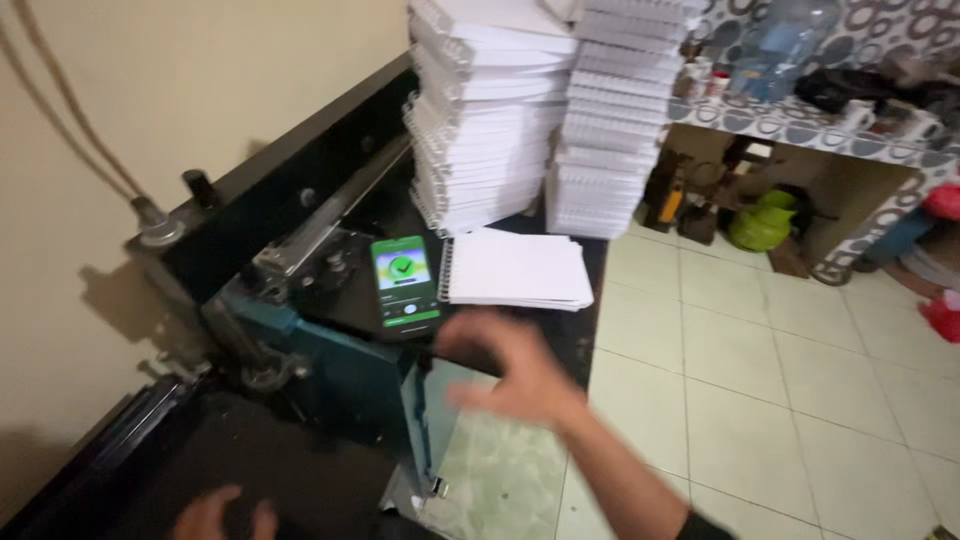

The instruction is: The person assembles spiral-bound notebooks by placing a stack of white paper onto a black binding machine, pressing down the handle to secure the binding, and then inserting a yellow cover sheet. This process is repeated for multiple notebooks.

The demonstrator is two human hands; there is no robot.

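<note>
My right hand is blurred in mid-air, fingers spread, holding nothing, just below a phone with a lit green screen that lies on the black machine top. A thin spiral-bound white pad lies flat to the right of the phone. Behind them rise two tall stacks of white spiral-bound pads. Only the fingertips of my left hand show at the bottom edge, over a dark surface, empty as far as I can see.
The machine has a teal metal body and a long metal bar along a cream wall. Pale floor tiles spread to the right. A patterned counter holds bottles and clutter, with a green gas cylinder beneath.
</note>
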